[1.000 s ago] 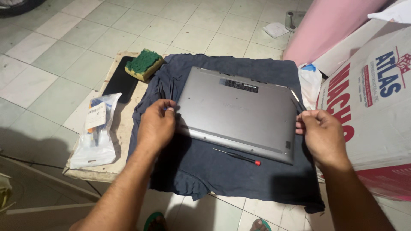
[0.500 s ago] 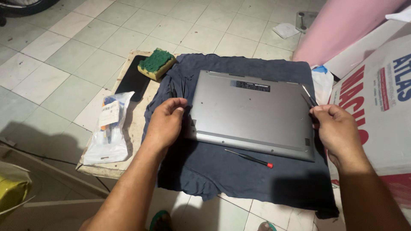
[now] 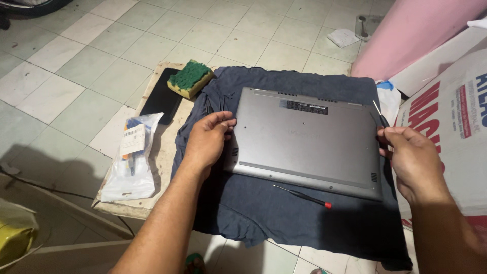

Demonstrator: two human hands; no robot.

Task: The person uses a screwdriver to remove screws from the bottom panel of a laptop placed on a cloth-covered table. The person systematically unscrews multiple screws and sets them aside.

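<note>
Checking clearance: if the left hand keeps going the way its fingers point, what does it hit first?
The left hand points right, fingertips already at the laptop's left edge. Going on, it would probably meet that edge first; whether they touch yet is unclear.

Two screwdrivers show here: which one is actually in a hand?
The dark-handled screwdriver at the laptop's right edge, gripped in the right hand. The other, the red-tipped screwdriver, lies untouched on the dark cloth below the laptop.
</note>
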